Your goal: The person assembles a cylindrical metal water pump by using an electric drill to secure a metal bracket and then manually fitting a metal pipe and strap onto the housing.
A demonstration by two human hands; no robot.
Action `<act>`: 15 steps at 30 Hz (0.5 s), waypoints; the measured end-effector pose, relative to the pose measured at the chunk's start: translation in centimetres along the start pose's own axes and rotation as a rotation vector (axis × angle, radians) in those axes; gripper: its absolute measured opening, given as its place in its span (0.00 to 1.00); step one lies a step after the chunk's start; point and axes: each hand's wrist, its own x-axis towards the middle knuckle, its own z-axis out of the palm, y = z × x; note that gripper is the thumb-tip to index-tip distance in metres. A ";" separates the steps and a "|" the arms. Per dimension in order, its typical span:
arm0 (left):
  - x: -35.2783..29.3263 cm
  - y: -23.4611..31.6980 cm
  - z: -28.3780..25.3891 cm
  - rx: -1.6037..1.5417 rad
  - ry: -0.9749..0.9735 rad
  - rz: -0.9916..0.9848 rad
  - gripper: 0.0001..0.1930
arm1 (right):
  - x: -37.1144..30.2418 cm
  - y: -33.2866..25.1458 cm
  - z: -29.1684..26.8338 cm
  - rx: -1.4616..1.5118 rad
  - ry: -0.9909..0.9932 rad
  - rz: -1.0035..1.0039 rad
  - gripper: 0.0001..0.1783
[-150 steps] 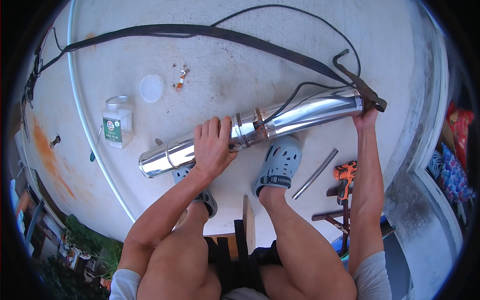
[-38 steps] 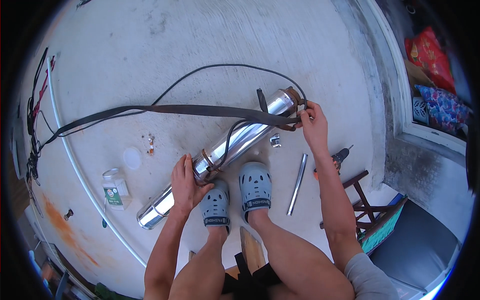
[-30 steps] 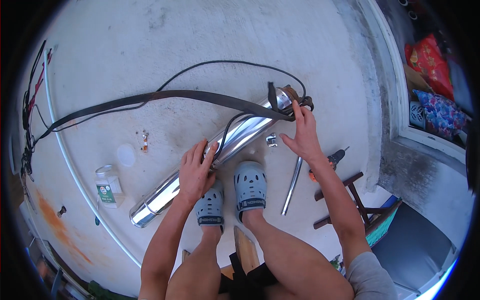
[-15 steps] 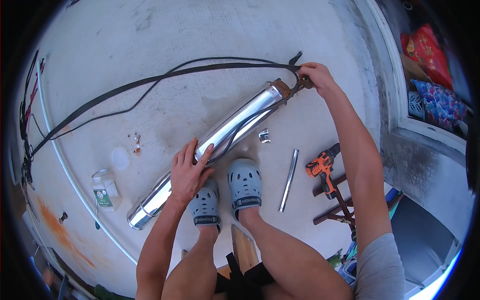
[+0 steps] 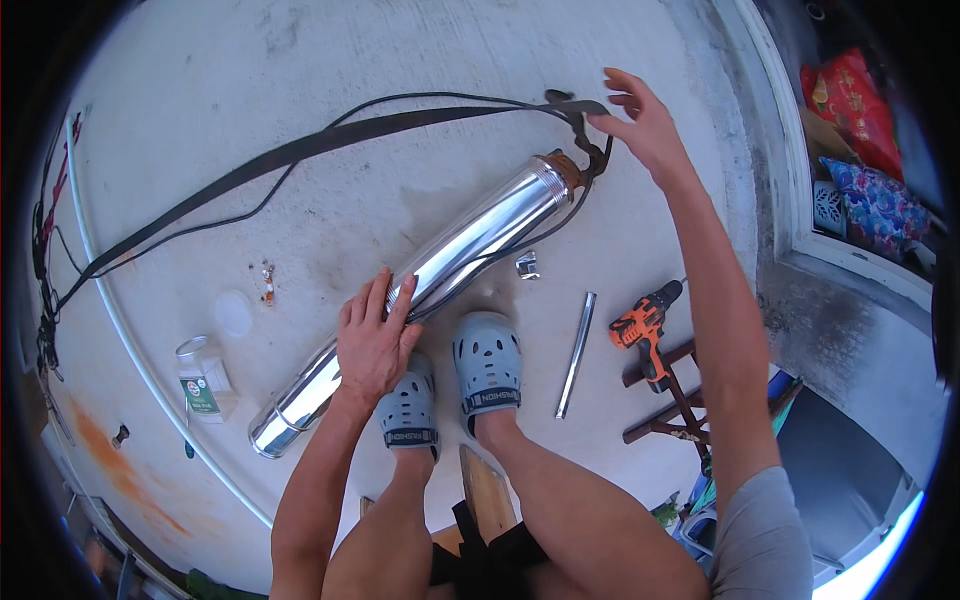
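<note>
Metal cylinder point(image 5: 490, 224) — shiny, brown-tipped.

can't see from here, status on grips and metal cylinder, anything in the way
Left grip resting on metal cylinder. Right grip open at black strap, contact unclear. Cylinder lying slantwise, black cable along its near side, possibly in the way.

Two bare hands point(image 5: 375, 348) point(image 5: 648, 130) are showing; one stainless-steel submersible pump point(image 5: 475, 240) is lying at centre; one black strap point(image 5: 400, 121) is crossing the upper half; two perforated clogs point(image 5: 487, 360) point(image 5: 408, 402) are standing at lower centre; one cordless drill point(image 5: 639, 324) and one metal strip point(image 5: 576, 355) are lying at right; one clear jar point(image 5: 204, 380) and one white pipe point(image 5: 128, 346) are occupying the left
</note>
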 end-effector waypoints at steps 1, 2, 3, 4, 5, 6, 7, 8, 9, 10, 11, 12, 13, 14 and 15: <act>0.1 0.0 0.0 0.008 0.022 -0.008 0.30 | -2.0 -0.6 -0.9 0.116 0.073 0.038 0.29; 0.2 -0.1 0.0 0.022 0.045 -0.016 0.30 | -3.8 -0.7 -1.3 0.238 0.148 0.073 0.28; 0.4 -0.2 0.1 0.024 0.049 -0.011 0.30 | -5.5 0.4 -1.2 0.451 0.259 0.153 0.25; 0.5 0.0 0.4 0.027 0.054 -0.022 0.29 | -7.6 2.0 -0.7 0.658 0.371 0.236 0.22; 0.4 0.2 0.5 0.029 0.054 -0.032 0.29 | -9.6 3.4 0.0 0.531 0.403 0.401 0.19; 0.2 0.1 0.3 0.035 0.048 -0.027 0.29 | -11.1 4.1 0.9 0.412 0.428 0.564 0.16; 0.1 -0.1 0.4 0.045 0.061 -0.033 0.29 | -12.1 2.6 2.2 0.346 0.313 0.631 0.14; 0.1 -0.3 0.4 0.055 0.073 -0.040 0.29 | -12.7 1.2 3.9 0.280 0.197 0.696 0.12; 0.2 -0.2 0.5 0.055 0.071 -0.034 0.29 | -12.7 0.9 4.6 0.280 0.201 0.700 0.12; 0.3 -0.1 0.6 0.053 0.083 -0.037 0.28 | -12.5 1.0 5.2 0.281 0.099 0.683 0.12; 0.4 -0.1 0.7 0.051 0.096 -0.041 0.28 | -12.3 1.3 5.5 0.282 -0.004 0.664 0.12; 0.5 0.0 0.6 0.053 0.091 -0.041 0.28 | -11.8 1.4 5.5 0.285 -0.006 0.669 0.12; 0.6 0.2 0.6 0.044 0.100 -0.041 0.28 | -11.2 1.7 5.2 0.323 -0.028 0.653 0.14; 0.6 0.2 0.7 0.033 0.108 -0.042 0.27 | -10.7 1.9 5.0 0.360 -0.050 0.638 0.15; 0.4 0.0 0.7 0.039 0.098 -0.045 0.27 | -10.1 1.1 4.9 0.367 -0.056 0.645 0.15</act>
